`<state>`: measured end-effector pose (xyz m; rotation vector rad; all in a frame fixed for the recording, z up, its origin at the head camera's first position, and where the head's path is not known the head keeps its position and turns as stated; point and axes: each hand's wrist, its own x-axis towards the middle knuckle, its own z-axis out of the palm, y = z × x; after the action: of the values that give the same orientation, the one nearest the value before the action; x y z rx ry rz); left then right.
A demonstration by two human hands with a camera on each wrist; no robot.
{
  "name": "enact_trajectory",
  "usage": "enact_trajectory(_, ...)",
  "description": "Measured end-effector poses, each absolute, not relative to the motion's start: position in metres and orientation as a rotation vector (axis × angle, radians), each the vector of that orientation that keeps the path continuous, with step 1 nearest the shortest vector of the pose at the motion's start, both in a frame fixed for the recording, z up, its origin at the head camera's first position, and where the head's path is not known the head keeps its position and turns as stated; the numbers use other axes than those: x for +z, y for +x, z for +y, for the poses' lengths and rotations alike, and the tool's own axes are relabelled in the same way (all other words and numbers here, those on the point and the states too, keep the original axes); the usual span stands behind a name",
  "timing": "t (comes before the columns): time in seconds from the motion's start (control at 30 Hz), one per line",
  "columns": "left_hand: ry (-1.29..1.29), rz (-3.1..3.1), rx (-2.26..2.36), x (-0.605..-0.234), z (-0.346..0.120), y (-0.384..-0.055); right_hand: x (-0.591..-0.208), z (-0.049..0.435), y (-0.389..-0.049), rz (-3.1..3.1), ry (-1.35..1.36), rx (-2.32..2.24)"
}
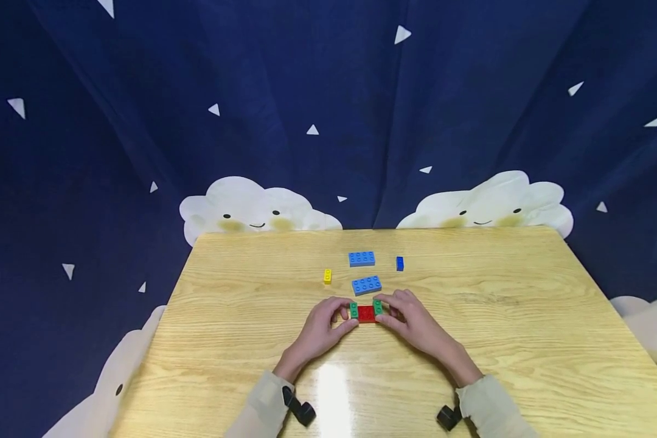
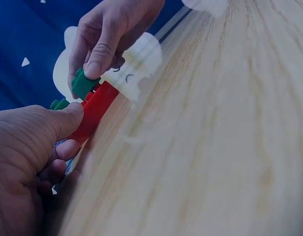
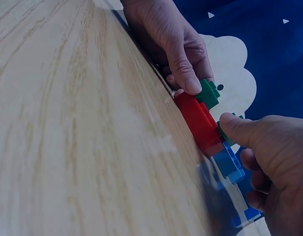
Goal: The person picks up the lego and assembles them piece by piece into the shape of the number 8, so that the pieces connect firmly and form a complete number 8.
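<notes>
A red brick lies on the wooden table between the two hands. My left hand pinches a small green brick between thumb and fingers at the red brick's left end. At the other end, my right hand pinches a second green brick. In the left wrist view this right-hand green brick sits tilted over the red brick, and a narrow dark gap shows under it. Each wrist view has its near green brick partly hidden behind the thumb.
Just beyond the hands lies a blue eight-stud brick, with a similar blue brick behind it. A small yellow brick is to their left, a small dark blue brick to their right. A dark blue curtain hangs behind the table.
</notes>
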<state>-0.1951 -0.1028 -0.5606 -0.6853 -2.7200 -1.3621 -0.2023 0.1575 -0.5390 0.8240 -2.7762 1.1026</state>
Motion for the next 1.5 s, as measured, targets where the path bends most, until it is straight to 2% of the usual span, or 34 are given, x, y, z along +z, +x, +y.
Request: enact_trajectory(1.5, -0.700, -2.705, -1.311, -0.563, -0.103, -0.196, -0.555, 0.155, -0.207, -2.666, 0.871, 1.139)
